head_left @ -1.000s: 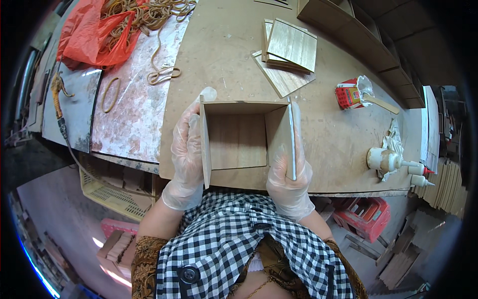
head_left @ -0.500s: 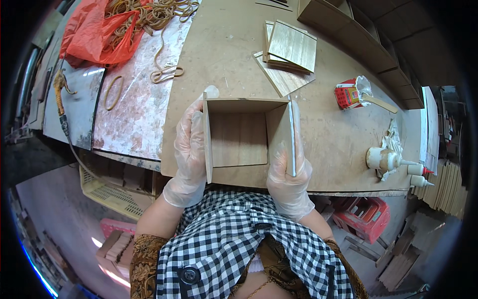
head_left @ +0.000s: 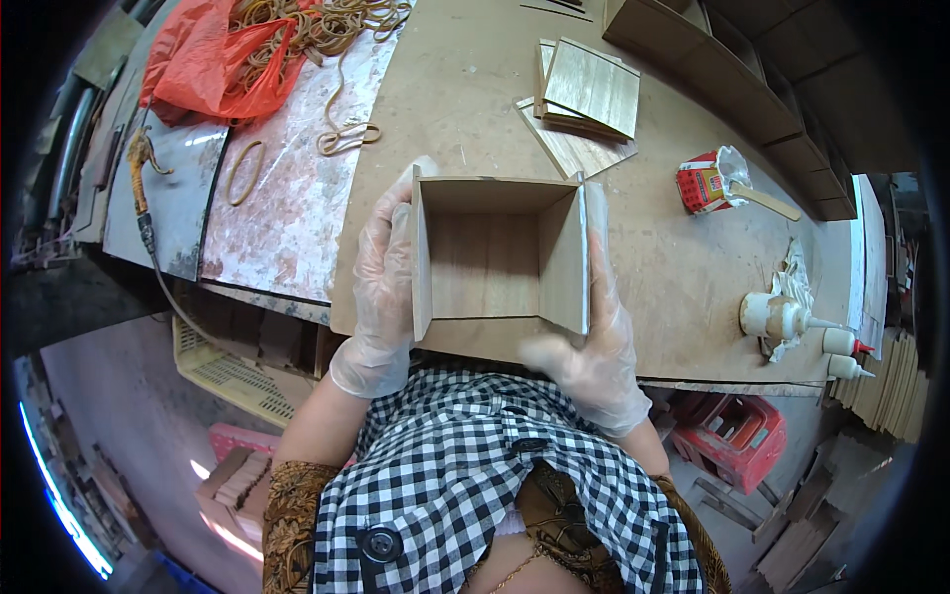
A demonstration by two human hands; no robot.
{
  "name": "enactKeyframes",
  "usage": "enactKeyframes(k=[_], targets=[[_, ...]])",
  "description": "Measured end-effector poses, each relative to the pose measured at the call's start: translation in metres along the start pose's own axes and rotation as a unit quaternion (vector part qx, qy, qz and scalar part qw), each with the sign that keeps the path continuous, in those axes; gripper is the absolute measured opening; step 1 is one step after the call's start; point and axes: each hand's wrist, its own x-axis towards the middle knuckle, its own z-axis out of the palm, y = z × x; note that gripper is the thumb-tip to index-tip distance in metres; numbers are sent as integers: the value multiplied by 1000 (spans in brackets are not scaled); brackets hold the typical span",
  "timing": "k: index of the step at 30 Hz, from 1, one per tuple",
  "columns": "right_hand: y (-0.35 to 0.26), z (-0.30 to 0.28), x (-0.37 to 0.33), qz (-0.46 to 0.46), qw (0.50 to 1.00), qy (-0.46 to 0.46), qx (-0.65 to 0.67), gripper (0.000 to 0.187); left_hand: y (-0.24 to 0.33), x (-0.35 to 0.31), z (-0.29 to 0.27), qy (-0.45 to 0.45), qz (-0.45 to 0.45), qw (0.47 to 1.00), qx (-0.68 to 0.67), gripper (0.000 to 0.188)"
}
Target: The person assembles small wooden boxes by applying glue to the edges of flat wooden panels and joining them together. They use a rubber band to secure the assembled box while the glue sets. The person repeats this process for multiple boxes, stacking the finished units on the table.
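Observation:
A wooden box (head_left: 485, 272), with its open front facing me, is held between my gloved hands above the near part of the table. My left hand (head_left: 384, 267) grips its left side panel from outside, fingers up along the wall. Along the outer face of the right panel (head_left: 564, 259) lie the fingers of my right hand (head_left: 606, 346); its thumb is off the panel below the lower edge and smeared by motion. Both hands wear thin clear plastic gloves. A white line runs along the right panel's edge.
Behind the box lies a stack of grooved wooden panels (head_left: 592, 84). To the right are a red carton with a wooden stick (head_left: 708, 183) and white squeeze bottles (head_left: 772, 315). At the left sit rubber bands (head_left: 322, 28) in a red bag (head_left: 213, 64), and a corded tool (head_left: 143, 188).
The box has tilted and shifted slightly, showing more of its inner back and lower edge. My right thumb has come out of the box and moved below the right panel.

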Motion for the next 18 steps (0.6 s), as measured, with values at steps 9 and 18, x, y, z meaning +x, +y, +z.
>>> enactKeyframes(k=[9,18], targets=[[33,-11,43,52,946,68,312,96,31,34,3,37,25,992,118,40],[23,25,87,253,816,-17,519,101,0,66,12,-49,-122,989,-60,55]])
